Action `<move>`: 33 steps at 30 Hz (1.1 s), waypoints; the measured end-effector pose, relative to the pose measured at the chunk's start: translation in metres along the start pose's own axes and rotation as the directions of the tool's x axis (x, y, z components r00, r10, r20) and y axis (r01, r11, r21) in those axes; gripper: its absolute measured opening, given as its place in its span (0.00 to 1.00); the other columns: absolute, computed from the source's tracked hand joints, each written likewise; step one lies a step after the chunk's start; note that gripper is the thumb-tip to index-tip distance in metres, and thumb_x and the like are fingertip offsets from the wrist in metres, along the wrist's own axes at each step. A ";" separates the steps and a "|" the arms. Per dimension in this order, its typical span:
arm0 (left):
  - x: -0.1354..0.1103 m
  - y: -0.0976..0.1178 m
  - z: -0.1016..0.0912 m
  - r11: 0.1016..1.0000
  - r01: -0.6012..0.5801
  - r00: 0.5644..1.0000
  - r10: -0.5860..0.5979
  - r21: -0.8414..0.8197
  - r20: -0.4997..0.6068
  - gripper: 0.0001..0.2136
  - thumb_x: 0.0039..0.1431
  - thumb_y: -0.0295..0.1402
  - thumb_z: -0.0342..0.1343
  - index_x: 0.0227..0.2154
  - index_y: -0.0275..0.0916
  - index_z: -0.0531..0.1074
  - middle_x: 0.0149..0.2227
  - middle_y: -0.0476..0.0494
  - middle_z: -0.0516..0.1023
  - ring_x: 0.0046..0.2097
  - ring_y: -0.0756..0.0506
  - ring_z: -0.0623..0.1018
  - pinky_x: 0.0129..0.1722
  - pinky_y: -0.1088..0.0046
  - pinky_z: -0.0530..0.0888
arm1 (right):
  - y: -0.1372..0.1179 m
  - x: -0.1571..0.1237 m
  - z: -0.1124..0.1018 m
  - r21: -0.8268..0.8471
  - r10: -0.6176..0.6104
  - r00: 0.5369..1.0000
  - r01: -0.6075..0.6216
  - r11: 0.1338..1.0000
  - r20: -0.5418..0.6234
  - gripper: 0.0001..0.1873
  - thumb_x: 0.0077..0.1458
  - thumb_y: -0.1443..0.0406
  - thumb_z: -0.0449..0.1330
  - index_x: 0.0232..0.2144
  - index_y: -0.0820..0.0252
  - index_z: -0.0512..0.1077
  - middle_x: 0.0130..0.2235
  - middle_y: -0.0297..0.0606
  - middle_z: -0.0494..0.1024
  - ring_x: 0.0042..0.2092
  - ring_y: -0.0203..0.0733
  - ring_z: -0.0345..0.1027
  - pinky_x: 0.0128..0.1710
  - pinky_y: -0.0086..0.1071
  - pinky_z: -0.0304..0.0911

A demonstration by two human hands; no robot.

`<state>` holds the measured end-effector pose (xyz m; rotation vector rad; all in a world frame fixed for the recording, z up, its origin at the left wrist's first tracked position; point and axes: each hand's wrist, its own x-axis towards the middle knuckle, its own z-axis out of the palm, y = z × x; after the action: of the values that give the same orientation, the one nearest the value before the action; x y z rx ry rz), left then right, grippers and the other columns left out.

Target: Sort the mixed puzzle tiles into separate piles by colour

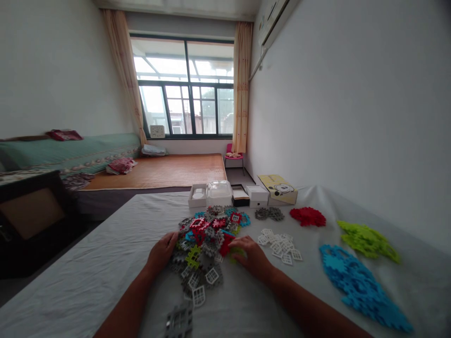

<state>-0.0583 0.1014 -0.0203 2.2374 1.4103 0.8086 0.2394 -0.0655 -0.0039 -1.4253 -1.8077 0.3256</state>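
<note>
A mixed heap of plastic building pieces [209, 234], in grey, red, blue, lime and white with notched edges, lies on the cloth in front of me. My left hand [162, 251] rests against the heap's left side, its fingers extended and partly hidden by the pieces. On the right side, my right hand [252, 257] has thumb and fingers apart. Its fingertips touch or nearly touch a red piece [225, 246], and a lime piece [237, 255] lies under them. Some white lattice pieces [198, 296] and a grey piece [179, 321] lie at the heap's near end.
Sorted piles sit to the right: white lattices [281, 245], grey pieces [269, 214], red pieces [307, 216], lime pieces [368, 239] and blue pieces [361, 286]. Behind the heap stand a clear plastic box [219, 192], small boxes [257, 195] and a yellow box [279, 189].
</note>
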 end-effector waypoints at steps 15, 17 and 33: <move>-0.002 0.001 -0.001 1.000 -0.027 0.999 0.027 -0.003 -0.017 0.22 0.60 0.47 0.38 0.42 0.41 0.73 0.45 0.45 0.78 0.48 0.43 0.75 0.47 0.72 0.69 | -0.025 -0.005 -0.030 0.302 0.054 0.970 -0.127 0.945 0.238 0.09 0.47 0.66 0.61 0.34 0.59 0.75 0.34 0.36 0.79 0.35 0.37 0.72 0.35 0.29 0.65; -0.001 0.001 -0.002 1.000 -0.027 0.999 0.027 -0.003 -0.025 0.21 0.60 0.46 0.39 0.41 0.42 0.73 0.44 0.46 0.78 0.47 0.44 0.76 0.47 0.72 0.70 | -0.023 0.001 -0.047 0.246 0.064 0.979 -0.111 0.963 0.194 0.08 0.48 0.65 0.60 0.33 0.59 0.76 0.33 0.36 0.79 0.35 0.38 0.72 0.34 0.29 0.65; -0.002 0.003 -0.001 1.000 -0.016 0.999 0.015 -0.009 -0.038 0.21 0.59 0.47 0.39 0.40 0.42 0.73 0.43 0.46 0.79 0.47 0.44 0.76 0.47 0.72 0.70 | 0.155 -0.005 -0.237 -0.116 0.520 0.615 -0.704 0.700 -0.593 0.10 0.43 0.65 0.56 0.28 0.62 0.74 0.33 0.49 0.78 0.39 0.53 0.72 0.42 0.44 0.63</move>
<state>-0.0580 0.0983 -0.0184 2.2404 1.4052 0.8649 0.5166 -0.0805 0.0507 -2.1409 -0.8839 -0.0561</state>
